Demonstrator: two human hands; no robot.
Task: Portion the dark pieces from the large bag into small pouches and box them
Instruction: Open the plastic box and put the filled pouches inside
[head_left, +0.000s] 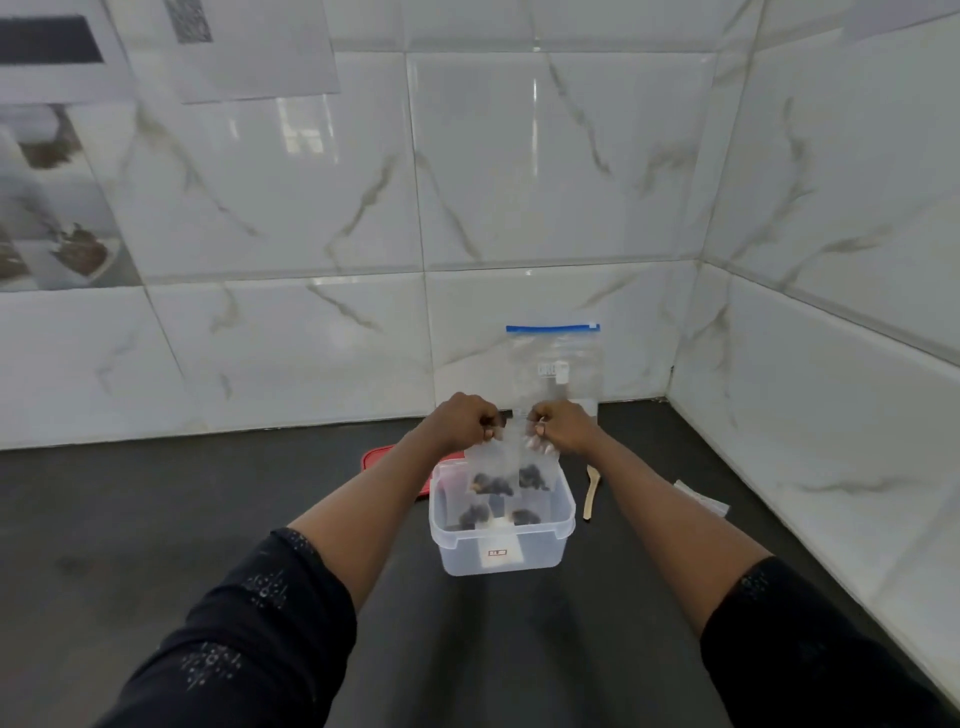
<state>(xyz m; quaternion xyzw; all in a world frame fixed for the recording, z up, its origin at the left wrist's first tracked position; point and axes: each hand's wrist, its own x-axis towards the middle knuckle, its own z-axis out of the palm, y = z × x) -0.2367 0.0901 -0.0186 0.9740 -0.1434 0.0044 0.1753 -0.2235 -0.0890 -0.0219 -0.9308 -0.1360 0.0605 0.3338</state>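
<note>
My left hand (465, 422) and my right hand (563, 423) each pinch a top corner of a small clear pouch (506, 470) that hangs between them with dark pieces (532, 477) in its bottom. The pouch hangs just above the open clear plastic box (501, 551), which holds more pouches with dark pieces (475, 515). The large clear bag (558, 364) with a blue zip strip leans upright against the tiled wall behind my hands.
A red lid (375, 460) lies on the dark counter left of the box, partly hidden by my left arm. A wooden scoop (590, 491) and a flat stack of clear pouches (701, 499) lie to the right. Tiled walls close the back and right.
</note>
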